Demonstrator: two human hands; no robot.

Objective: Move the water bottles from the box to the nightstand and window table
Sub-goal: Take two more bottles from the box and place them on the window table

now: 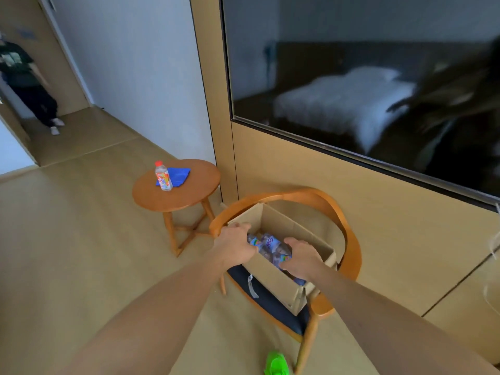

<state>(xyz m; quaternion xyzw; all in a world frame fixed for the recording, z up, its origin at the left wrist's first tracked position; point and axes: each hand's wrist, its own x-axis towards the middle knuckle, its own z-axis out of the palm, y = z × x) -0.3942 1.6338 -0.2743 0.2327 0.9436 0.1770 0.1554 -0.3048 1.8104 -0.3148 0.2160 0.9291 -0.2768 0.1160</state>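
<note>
Surroundings: a wooden armchair (pixel 349 212) with a dark seat cushion stands against the tan wall under a dark glass panel (pixel 351 77) that reflects a bed; its curved armrest rings the box on three sides.
Box: one open cardboard box (pixel 284 220) sits on the chair seat, flaps up.
Round surface: one small wooden table (pixel 194 196) stands just left of the chair, carrying a blue cloth (pixel 177 175).
Other person: one figure (pixel 24 77) stands far back in the doorway, upper left.
Floor: a bright green shoe (pixel 276 364) shows at the bottom edge.
Bottle count: one upright bottle (pixel 163 176) on the round surface, touching the cloth; several bottles (pixel 270 246) in the box, number unclear.
Bottle look: clear plastic, colourful label; the upright one has a red cap.
Left grip: left hand (pixel 235 243) curls around one end of the boxed bottles.
Right grip: right hand (pixel 301 257) curls around the other end.
</note>
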